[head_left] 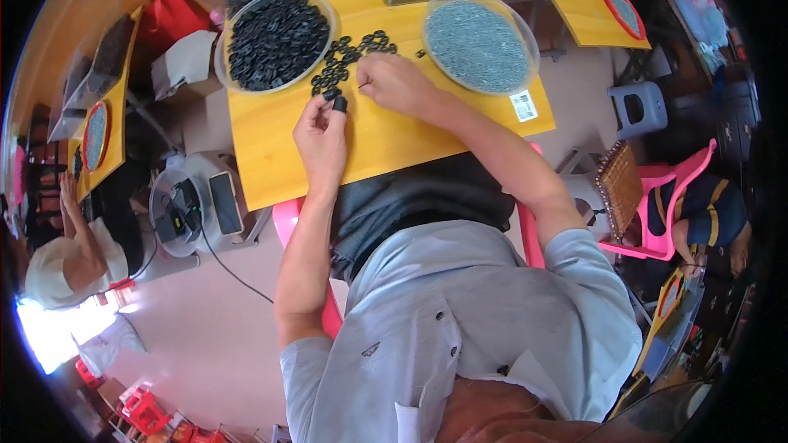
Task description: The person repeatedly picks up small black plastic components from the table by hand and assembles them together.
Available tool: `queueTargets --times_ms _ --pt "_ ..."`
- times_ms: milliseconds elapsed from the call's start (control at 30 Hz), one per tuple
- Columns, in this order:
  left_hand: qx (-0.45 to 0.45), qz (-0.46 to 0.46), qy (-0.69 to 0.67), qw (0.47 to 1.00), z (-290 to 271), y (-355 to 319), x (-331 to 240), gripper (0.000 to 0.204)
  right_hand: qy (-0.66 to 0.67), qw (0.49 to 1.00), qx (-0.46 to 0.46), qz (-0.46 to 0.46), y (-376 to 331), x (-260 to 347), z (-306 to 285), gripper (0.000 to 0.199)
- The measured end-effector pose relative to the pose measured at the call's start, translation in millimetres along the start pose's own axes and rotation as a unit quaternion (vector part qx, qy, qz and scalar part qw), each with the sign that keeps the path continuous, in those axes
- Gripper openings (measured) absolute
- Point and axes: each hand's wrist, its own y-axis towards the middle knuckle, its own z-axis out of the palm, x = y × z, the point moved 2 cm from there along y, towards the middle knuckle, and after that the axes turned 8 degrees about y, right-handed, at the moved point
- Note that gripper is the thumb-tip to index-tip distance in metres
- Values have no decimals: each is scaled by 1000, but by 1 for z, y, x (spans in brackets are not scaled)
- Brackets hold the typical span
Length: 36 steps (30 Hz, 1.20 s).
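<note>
Head view shows, at upper centre of the frame, a small black piece (331,93) pinched by the left hand (321,141), just below loose black rings (330,74), beside the right hand (396,82), whose grip is unclear.

A workshop, by the look of it — a yellow table (394,148) bears bulk heaps of small black parts (275,43) and thin grey pieces (476,45), similar tables (572,12) stand to either side, and other people (712,213) sit near them among plastic stools (654,108).
</note>
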Motion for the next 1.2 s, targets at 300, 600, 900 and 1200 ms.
queueTargets --times_ms 300,600,900,1200 --pt "88 -42 -13 995 11 -9 0 13 208 972 -66 -82 -41 27 -22 12" --pt "138 -49 -40 988 18 -14 2 15 323 943 -43 64 -54 26 -29 10" --pt "136 -39 -22 990 17 -16 5 20 279 957 -68 54 -55 13 -49 12" --pt "98 -103 -70 987 16 -15 -3 18 -48 983 -146 102 -66 -57 -123 13"
